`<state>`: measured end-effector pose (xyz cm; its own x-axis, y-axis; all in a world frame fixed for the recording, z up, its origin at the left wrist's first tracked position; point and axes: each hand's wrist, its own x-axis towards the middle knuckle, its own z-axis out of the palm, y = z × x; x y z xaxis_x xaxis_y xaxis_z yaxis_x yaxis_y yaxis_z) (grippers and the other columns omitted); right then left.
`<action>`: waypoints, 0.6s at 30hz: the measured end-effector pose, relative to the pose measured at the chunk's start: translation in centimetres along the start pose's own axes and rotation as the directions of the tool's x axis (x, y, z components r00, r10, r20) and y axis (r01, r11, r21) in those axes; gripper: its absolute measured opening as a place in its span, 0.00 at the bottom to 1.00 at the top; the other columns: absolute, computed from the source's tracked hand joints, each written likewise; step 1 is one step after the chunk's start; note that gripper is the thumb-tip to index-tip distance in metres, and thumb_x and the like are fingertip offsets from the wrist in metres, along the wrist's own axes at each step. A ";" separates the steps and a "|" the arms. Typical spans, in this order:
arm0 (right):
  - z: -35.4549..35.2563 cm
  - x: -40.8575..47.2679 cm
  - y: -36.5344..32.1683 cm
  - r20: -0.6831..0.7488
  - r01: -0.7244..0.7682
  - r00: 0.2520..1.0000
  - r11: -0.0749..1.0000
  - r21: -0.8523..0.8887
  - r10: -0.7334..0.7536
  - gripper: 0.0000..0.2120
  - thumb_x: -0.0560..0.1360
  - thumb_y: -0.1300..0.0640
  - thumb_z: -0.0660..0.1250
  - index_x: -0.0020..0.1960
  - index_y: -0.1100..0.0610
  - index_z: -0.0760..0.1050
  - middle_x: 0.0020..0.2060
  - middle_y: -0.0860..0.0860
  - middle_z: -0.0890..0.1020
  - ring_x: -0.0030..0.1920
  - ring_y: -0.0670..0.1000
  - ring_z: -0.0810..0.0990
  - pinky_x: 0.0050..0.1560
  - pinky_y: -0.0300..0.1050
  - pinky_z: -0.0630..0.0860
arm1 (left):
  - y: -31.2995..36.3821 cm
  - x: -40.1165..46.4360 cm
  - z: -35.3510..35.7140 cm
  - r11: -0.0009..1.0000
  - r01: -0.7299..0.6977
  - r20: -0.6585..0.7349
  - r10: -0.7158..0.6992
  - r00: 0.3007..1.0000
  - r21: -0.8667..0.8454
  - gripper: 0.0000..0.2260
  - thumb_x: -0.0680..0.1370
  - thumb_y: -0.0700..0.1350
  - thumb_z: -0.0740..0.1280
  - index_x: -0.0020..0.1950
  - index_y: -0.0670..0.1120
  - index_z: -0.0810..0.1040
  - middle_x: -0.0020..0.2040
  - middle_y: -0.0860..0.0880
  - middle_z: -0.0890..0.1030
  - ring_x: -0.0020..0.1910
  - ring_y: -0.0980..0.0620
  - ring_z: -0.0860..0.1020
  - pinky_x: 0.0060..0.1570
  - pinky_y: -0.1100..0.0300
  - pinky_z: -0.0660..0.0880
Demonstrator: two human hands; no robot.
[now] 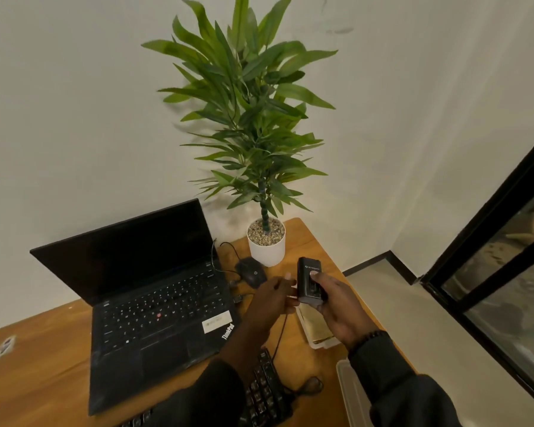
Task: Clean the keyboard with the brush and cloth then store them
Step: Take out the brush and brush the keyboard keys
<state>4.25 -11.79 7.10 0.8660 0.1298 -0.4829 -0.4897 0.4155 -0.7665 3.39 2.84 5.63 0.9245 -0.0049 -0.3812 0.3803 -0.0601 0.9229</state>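
Note:
My right hand (pixel 339 306) grips a small black case (pixel 309 272) upright above the table, thumb pressed on its front. My left hand (pixel 269 300) reaches in from the left, and its fingertips touch the case's left side. A black external keyboard (pixel 265 392) lies at the near edge, mostly hidden under my left forearm. Under my hands sits a white container (pixel 321 343) holding something yellowish that may be a cloth (pixel 315 325). I see no brush.
An open black laptop (pixel 154 306) fills the left of the wooden table (pixel 43 365). A wired mouse (pixel 252 272) and a potted plant (pixel 267 248) stand behind my hands. A pale tray (pixel 349 392) lies at the near right, close to the table's edge.

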 end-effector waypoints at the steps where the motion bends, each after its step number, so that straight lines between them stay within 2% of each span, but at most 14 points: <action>1: 0.9 -0.8 -0.4 0.024 0.029 0.999 1.000 -0.001 -0.028 0.09 0.78 0.59 0.64 0.53 0.65 0.77 0.43 0.58 0.84 0.47 0.55 0.83 0.51 0.49 0.78 | 1.0 -0.4 -0.1 1.000 -0.024 0.017 0.024 1.000 -0.001 0.17 0.83 0.56 0.58 0.57 0.44 0.78 0.49 0.46 0.84 0.43 0.53 0.83 0.40 0.60 0.79; 3: 2.3 -2.1 -0.8 0.062 0.101 0.993 0.995 -0.025 -0.099 0.10 0.79 0.59 0.64 0.52 0.66 0.75 0.44 0.59 0.83 0.48 0.56 0.82 0.50 0.50 0.79 | 3.0 -0.8 -0.4 0.998 -0.065 0.034 0.064 0.997 0.014 0.22 0.82 0.61 0.58 0.57 0.44 0.79 0.47 0.46 0.84 0.43 0.52 0.83 0.35 0.61 0.78; 5: 3.4 -3.3 -1.1 0.095 0.170 0.982 0.982 -0.085 -0.162 0.09 0.79 0.58 0.64 0.52 0.64 0.73 0.47 0.60 0.82 0.48 0.58 0.82 0.49 0.53 0.80 | 4.5 -1.0 -1.0 0.994 -0.095 0.025 0.094 0.995 0.044 0.25 0.79 0.64 0.60 0.56 0.43 0.79 0.47 0.43 0.84 0.44 0.49 0.84 0.36 0.58 0.79; 8: 4.4 -4.6 -1.4 0.169 0.213 0.968 0.961 -0.175 -0.184 0.11 0.79 0.55 0.63 0.57 0.62 0.73 0.49 0.59 0.82 0.49 0.57 0.83 0.45 0.49 0.80 | 6.2 -1.3 -2.1 0.989 -0.132 0.022 0.130 0.991 0.061 0.25 0.77 0.65 0.65 0.53 0.42 0.80 0.49 0.41 0.84 0.48 0.44 0.84 0.50 0.48 0.80; 9: 4.6 -5.0 -1.5 0.200 0.217 0.964 0.955 -0.204 -0.176 0.12 0.80 0.53 0.63 0.59 0.60 0.73 0.49 0.58 0.82 0.48 0.56 0.83 0.41 0.47 0.78 | 6.6 -1.6 -2.4 0.990 -0.136 0.025 0.135 0.991 0.046 0.24 0.77 0.63 0.65 0.52 0.42 0.81 0.48 0.41 0.84 0.48 0.43 0.84 0.52 0.46 0.80; 11: 4.8 -5.8 -1.8 0.248 0.233 0.954 0.935 -0.268 -0.167 0.14 0.80 0.51 0.61 0.60 0.58 0.74 0.46 0.57 0.82 0.41 0.52 0.81 0.35 0.46 0.74 | 7.1 -2.4 -2.5 0.987 -0.159 0.022 0.159 0.987 0.009 0.21 0.78 0.60 0.66 0.52 0.41 0.81 0.47 0.40 0.84 0.48 0.41 0.84 0.52 0.46 0.79; 13: 4.9 -6.3 -2.3 0.266 0.270 0.946 0.907 -0.323 -0.186 0.14 0.81 0.51 0.60 0.61 0.57 0.75 0.45 0.57 0.82 0.38 0.49 0.79 0.34 0.45 0.72 | 7.2 -2.8 -2.2 0.983 -0.183 -0.009 0.183 0.983 -0.013 0.21 0.78 0.59 0.67 0.51 0.41 0.81 0.46 0.39 0.84 0.47 0.39 0.83 0.52 0.44 0.79; 16: 5.2 -7.1 -2.7 0.304 0.305 0.929 0.902 -0.306 -0.211 0.14 0.81 0.52 0.61 0.62 0.57 0.76 0.46 0.58 0.82 0.39 0.50 0.79 0.33 0.43 0.72 | 7.5 -3.6 -2.0 0.973 -0.226 -0.027 0.225 0.974 -0.045 0.23 0.74 0.63 0.68 0.48 0.43 0.82 0.44 0.38 0.84 0.45 0.36 0.83 0.50 0.39 0.78; 18: 5.4 -7.5 -2.9 0.322 0.319 0.920 0.905 -0.282 -0.224 0.14 0.80 0.53 0.62 0.63 0.57 0.75 0.47 0.58 0.82 0.41 0.51 0.80 0.34 0.44 0.73 | 8.0 -4.1 -2.1 0.967 -0.255 -0.040 0.254 0.966 -0.023 0.21 0.75 0.62 0.68 0.47 0.43 0.82 0.43 0.39 0.84 0.44 0.37 0.84 0.48 0.41 0.78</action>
<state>-0.29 -9.08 15.22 0.9388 0.3164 -0.1363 -0.1956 0.1637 -0.9669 2.73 4.50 14.63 0.9911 0.0199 -0.1316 0.1322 -0.0341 0.9906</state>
